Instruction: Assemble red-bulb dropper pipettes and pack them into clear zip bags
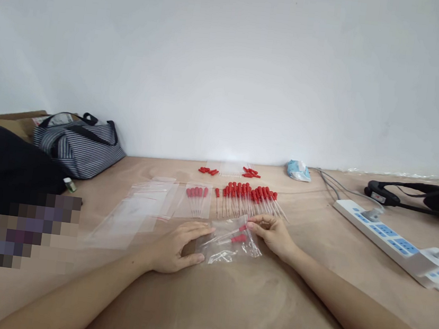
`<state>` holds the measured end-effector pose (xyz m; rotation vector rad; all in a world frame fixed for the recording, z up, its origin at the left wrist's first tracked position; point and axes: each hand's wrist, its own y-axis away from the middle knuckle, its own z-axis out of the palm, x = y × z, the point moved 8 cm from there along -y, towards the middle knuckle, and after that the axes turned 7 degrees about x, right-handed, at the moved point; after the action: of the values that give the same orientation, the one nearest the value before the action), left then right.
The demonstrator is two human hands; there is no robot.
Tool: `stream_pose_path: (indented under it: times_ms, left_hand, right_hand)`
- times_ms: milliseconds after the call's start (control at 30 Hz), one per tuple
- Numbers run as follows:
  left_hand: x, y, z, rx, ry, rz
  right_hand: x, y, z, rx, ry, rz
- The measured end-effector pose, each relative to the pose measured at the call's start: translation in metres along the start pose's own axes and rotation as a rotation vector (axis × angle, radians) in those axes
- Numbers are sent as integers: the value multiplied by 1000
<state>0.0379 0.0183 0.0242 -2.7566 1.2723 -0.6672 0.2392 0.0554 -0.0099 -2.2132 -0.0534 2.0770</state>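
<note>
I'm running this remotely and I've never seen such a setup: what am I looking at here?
There is no robot: these are a person's bare hands, seen in one picture from a camera worn on the head, looking forward and down at a table. The left hand touches the left side of a clear bag with red-bulbed droppers; the right hand is at its far right, fingertips beside a red bulb. I can't tell whether they grip bulb or bag. Beyond lie loose droppers; left, more clear bags; right, a power strip.
</note>
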Motion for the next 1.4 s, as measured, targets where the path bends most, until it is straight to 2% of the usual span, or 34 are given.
stream_pose_path:
  times_ms: [67,133,233,300,367,433,567,667,767,867,1067,1167,1267,1400]
  left_hand:
    - [-2,0,1,-4,-2,-6]
    - [-2,1,2,-1,-5,-1]
    - [-1,2,1,7,-3,17]
    - [0,1,1,9,0,20]
    - [1,1,0,10,1,16]
    - [1,0,0,6,0,14]
    - [2,-2,1,-5,2,32]
    - [3,-1,0,2,8,48]
    - [3,-1,-1,4,13,47]
    - [3,0,0,1,12,45]
    - [3,0,-1,3,17,47]
    - [6,-1,-3,8,17,52]
    - [7,-2,-3,9,15,58]
    - [4,-1,-1,-3,2,53]
  right_hand:
    - [-3,-1,2,-40,98,-82]
    - [-3,1,11,-155,173,-124]
    - [1,8,25,-334,152,-97]
    - [2,10,26,-361,134,-79]
    - [3,6,21,-318,165,-75]
    - [0,-4,8,-213,259,-111]
    - [-23,-32,-25,131,661,-298]
    - [-43,-53,-34,341,1000,-418]
    - [-50,-77,-25,389,1208,-453]
    - [-45,-101,-17,372,1285,-383]
    - [-28,-128,-4,258,1215,-238]
    - [-31,-130,-7,281,1172,-216]
    - [-40,-124,-23,341,868,-194]
    - [-47,-104,-49,349,523,-179]
